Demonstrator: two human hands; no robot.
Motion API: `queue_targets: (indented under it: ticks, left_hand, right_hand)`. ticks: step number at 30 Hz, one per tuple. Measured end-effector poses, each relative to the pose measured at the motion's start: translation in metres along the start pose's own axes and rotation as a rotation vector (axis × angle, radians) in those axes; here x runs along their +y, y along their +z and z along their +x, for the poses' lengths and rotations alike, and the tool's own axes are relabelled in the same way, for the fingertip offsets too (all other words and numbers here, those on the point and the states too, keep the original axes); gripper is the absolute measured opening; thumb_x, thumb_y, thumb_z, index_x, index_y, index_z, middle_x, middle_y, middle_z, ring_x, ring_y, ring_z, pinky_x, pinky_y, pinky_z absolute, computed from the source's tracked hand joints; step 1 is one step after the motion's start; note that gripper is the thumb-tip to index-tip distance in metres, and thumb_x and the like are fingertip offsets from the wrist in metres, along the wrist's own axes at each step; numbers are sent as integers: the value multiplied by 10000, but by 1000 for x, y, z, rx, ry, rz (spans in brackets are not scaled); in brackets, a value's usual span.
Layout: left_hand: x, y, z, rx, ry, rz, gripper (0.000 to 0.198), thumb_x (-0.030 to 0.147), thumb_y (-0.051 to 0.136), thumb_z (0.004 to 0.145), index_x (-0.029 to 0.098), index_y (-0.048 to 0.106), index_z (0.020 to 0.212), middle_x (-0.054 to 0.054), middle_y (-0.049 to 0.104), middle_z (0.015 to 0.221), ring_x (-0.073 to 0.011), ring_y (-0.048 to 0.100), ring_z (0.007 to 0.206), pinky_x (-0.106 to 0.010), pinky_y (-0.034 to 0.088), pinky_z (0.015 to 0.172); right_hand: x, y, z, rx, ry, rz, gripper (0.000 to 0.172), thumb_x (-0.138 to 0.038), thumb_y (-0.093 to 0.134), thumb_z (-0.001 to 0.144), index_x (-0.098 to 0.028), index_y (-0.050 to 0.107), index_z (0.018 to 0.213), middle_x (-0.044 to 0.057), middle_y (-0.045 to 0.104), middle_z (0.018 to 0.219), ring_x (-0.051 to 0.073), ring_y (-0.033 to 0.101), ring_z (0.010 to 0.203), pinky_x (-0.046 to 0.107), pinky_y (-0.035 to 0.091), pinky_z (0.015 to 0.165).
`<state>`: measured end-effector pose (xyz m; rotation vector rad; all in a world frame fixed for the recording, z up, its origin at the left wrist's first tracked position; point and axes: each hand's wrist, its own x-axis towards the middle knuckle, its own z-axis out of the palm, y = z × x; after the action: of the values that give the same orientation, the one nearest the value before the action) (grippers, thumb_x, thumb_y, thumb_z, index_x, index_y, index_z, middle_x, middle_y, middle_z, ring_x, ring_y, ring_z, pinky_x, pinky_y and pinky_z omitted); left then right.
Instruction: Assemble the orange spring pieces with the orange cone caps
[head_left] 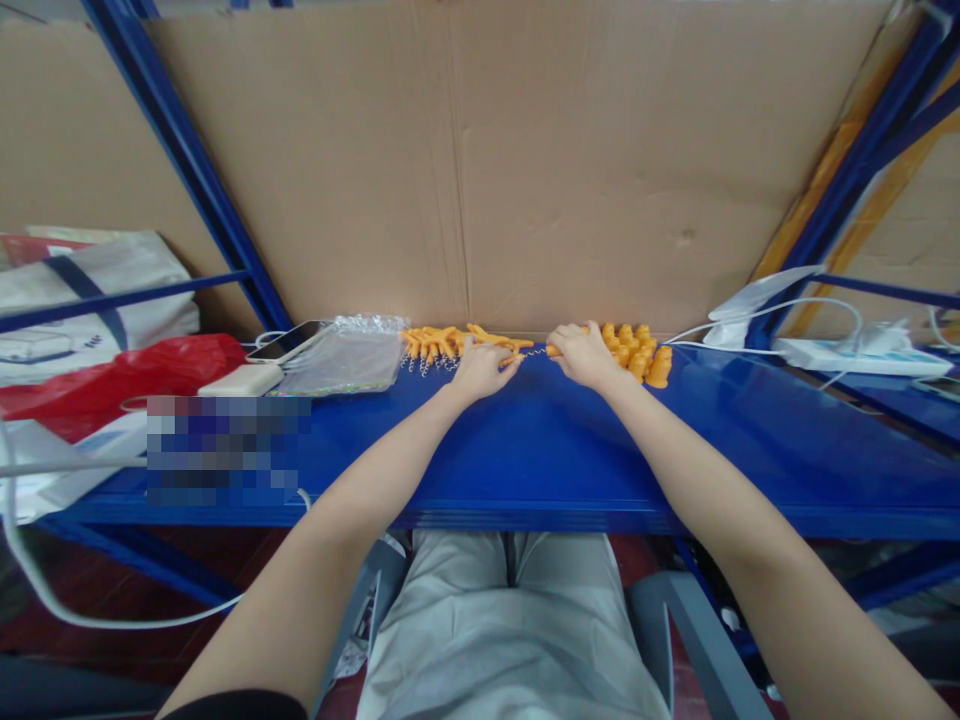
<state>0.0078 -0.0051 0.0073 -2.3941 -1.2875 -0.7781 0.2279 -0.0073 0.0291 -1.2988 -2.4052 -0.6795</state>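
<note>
Both my arms reach forward over a blue metal shelf (525, 450). My left hand (480, 370) is closed in a pinch on a thin orange piece (513, 357) at the right edge of a heap of slim orange parts with small metal springs (442, 343). My right hand (581, 352) is closed on another orange piece (553, 350), just left of a cluster of stubby orange plastic parts (639, 350). The two hands sit a few centimetres apart, near the cardboard back wall (480, 160).
Left of the heap lie a clear plastic bag (352, 355), a phone (289, 340), a white power bank (241, 380) and a red bag (127, 375). A white power strip with cables (832, 352) sits at right. Blue rack posts (187, 160) frame both sides.
</note>
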Motion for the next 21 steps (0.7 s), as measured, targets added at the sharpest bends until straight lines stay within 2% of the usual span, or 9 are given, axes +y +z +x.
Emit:
queue_targets:
  ticks: [4, 8, 10, 14, 18, 21]
  left_hand:
    - [-14, 5, 0, 18, -65, 24, 367, 406, 475, 966, 205, 727, 790, -109, 785, 863, -295, 696, 895, -534, 422, 944]
    - [-22, 6, -1, 97, -117, -11, 315, 367, 476, 970, 206, 731, 875, -124, 781, 956, -307, 683, 977, -559, 406, 998]
    - [-22, 4, 0, 132, -134, -24, 274, 340, 486, 964, 212, 723, 914, -123, 771, 1003, -309, 670, 1028, -561, 390, 1022]
    - [-18, -2, 1, 157, -163, -38, 222, 295, 489, 963, 222, 698, 953, -111, 759, 1018, -299, 664, 1050, -527, 380, 1019]
    - [-14, -4, 2, 128, -204, -47, 231, 237, 450, 976, 220, 670, 1045, -80, 770, 910, -277, 698, 958, -496, 378, 995]
    - [-15, -2, 2, 133, -208, -27, 254, 204, 436, 969, 213, 649, 1106, -83, 782, 926, -279, 711, 961, -491, 372, 1001]
  right_hand:
    - [26, 3, -4, 73, 121, 20, 240, -299, 532, 946, -174, 698, 1068, 172, 688, 1115, 330, 577, 1073, 502, 374, 943]
    - [46, 4, -6, 105, 288, 71, 313, -437, 559, 930, -196, 743, 1007, 163, 696, 1079, 340, 596, 1037, 483, 424, 855]
    - [50, 3, -6, 66, 359, 97, 332, -467, 560, 922, -205, 751, 988, 151, 713, 1023, 326, 621, 983, 467, 440, 830]
    - [51, 4, -6, -91, 456, 127, 320, -481, 576, 907, -222, 757, 956, 121, 740, 910, 306, 662, 901, 466, 463, 842]
    - [55, 16, -7, -171, 451, 134, 281, -470, 644, 872, -213, 757, 880, 130, 735, 845, 350, 677, 918, 536, 472, 862]
    - [61, 25, -8, -177, 431, 150, 254, -444, 678, 860, -202, 755, 880, 160, 731, 859, 382, 677, 942, 582, 469, 862]
